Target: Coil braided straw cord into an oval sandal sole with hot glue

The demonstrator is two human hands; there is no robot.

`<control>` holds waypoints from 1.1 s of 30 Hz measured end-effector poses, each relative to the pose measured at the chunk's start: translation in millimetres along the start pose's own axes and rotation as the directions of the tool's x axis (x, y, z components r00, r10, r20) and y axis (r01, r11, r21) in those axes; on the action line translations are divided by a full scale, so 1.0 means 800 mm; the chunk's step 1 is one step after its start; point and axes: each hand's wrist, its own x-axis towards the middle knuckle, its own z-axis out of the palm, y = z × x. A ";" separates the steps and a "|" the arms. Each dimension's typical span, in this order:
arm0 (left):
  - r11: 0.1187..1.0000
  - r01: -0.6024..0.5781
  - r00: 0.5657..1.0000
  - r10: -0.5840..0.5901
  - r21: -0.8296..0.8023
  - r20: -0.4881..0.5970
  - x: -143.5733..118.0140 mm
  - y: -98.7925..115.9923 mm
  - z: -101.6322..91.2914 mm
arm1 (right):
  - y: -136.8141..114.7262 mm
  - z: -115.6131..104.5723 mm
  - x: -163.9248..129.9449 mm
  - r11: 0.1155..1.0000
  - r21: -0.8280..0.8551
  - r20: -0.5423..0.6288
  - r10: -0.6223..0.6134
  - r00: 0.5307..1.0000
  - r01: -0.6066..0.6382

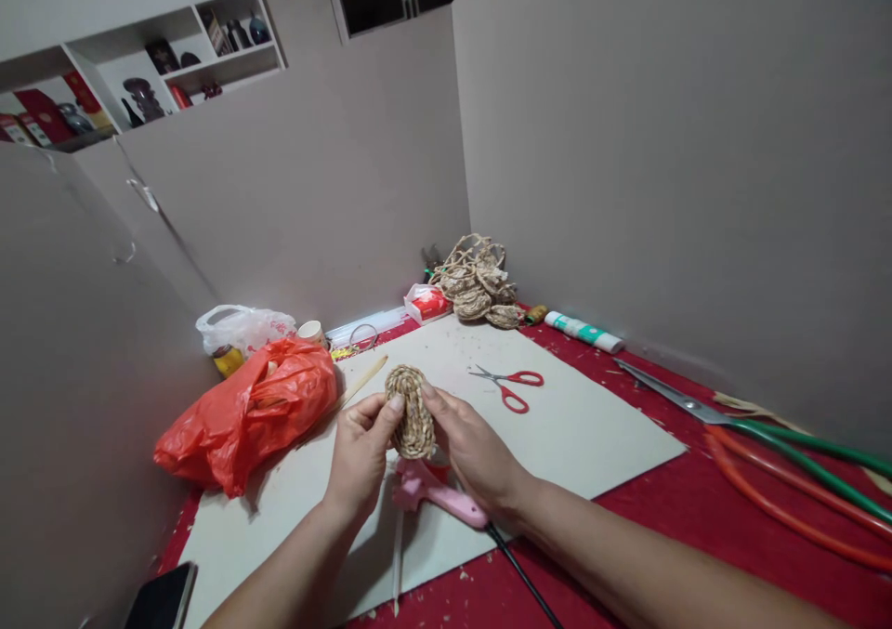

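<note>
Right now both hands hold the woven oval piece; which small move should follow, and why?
Probably free the right hand and reach for the pink glue gun. It lies on the board just beneath the woven piece, which the left hand pinches too.

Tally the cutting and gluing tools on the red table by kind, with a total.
Small red-handled scissors: 1
Large shears with green and orange handles: 1
Pink hot glue gun, lying under the hands: 1
Total: 3
</note>
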 end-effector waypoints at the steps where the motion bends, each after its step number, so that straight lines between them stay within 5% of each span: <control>1: 0.999 -0.007 1.000 0.007 0.032 0.006 0.001 0.000 0.001 | -0.001 -0.002 0.002 1.000 -0.016 -0.005 -0.008 1.000 0.008; 6: 0.983 -0.025 1.000 0.026 0.184 -0.003 0.004 -0.003 -0.008 | -0.001 -0.008 0.008 0.999 -0.043 -0.052 -0.020 0.998 0.017; 13: 0.944 -0.206 0.959 0.247 0.257 -0.141 0.010 -0.008 -0.023 | -0.002 -0.007 0.002 0.997 -0.072 -0.066 0.010 0.998 -0.015; 25: 0.998 -0.038 0.998 0.041 0.049 -0.050 0.007 -0.013 -0.014 | 0.000 0.001 -0.002 0.980 -0.103 0.005 0.171 0.985 -0.170; 33: 1.000 -0.023 1.000 0.023 -0.002 -0.015 0.004 -0.013 -0.014 | 0.005 0.006 -0.006 0.977 -0.048 0.035 0.208 0.978 -0.206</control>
